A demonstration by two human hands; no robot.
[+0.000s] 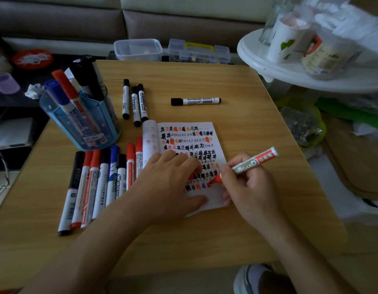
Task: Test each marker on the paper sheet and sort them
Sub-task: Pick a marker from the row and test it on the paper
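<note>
The red marker [250,163] is uncapped, its tip touching the near right part of the paper sheet [183,136]. The right hand [251,187] grips it, fingers curled round the barrel. The sheet lies on the counter [247,124], covered in rows of black and red scribbles. The left hand [169,183] rests flat on its near left part, fingers straight and holding nothing that I can make out.

Just left of the sheet lies a row of markers [94,187], red, black and blue, side by side. Beyond the sheet's far left corner lie three black markers [135,102] together, and a single black marker [195,101] lies crosswise to their right. A blue holder [82,124] at far left stands with more markers in it.
</note>
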